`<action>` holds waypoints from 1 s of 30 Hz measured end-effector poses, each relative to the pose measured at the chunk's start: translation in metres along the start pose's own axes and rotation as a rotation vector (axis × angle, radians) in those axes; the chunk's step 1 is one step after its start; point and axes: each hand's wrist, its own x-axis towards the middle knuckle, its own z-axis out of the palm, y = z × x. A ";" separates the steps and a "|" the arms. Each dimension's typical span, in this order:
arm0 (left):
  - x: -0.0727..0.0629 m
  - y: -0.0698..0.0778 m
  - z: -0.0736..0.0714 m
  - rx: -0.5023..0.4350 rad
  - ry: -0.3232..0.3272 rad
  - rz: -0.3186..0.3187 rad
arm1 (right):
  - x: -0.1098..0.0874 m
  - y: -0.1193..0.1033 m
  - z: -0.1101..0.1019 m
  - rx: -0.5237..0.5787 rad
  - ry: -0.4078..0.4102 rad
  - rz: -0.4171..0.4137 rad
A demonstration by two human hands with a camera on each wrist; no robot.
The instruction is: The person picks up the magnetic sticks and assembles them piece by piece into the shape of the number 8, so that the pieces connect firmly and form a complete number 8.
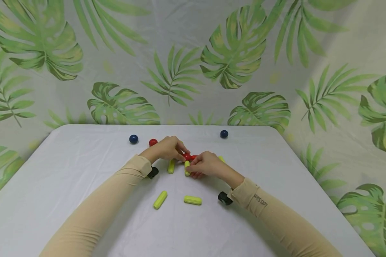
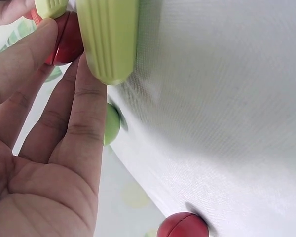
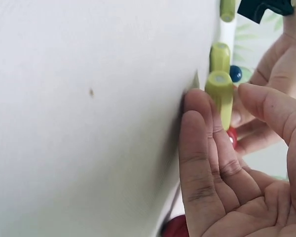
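My left hand [image 1: 169, 148] pinches a red ball [image 1: 187, 157] between thumb and fingers, close above the white table. In the left wrist view that red ball [image 2: 70, 39] touches the end of a ridged yellow-green stick [image 2: 50, 7]. My right hand [image 1: 209, 165] pinches this yellow-green stick [image 1: 187, 168] from the right, with the thumb beside it in the right wrist view. A red piece [image 1: 193, 157] shows between the hands, partly hidden. Another yellow-green stick [image 1: 171, 166] lies just below my left hand.
Two yellow-green sticks [image 1: 160, 200] [image 1: 192, 200] lie nearer the front. Beyond my right hand another stick [image 1: 221, 158] partly shows. Toward the back are a red ball [image 1: 153, 142] and two blue balls [image 1: 133, 139] [image 1: 224, 134]. A green ball [image 2: 111, 124] appears in the left wrist view.
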 end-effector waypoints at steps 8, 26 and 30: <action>0.001 0.000 0.000 0.021 -0.006 0.014 | -0.001 0.005 -0.020 -0.025 0.014 -0.056; -0.002 -0.001 0.000 0.030 -0.001 0.018 | 0.006 0.024 -0.094 -0.159 0.247 -0.096; -0.002 -0.001 0.001 0.040 0.002 0.025 | 0.012 0.031 -0.106 -0.216 0.307 -0.083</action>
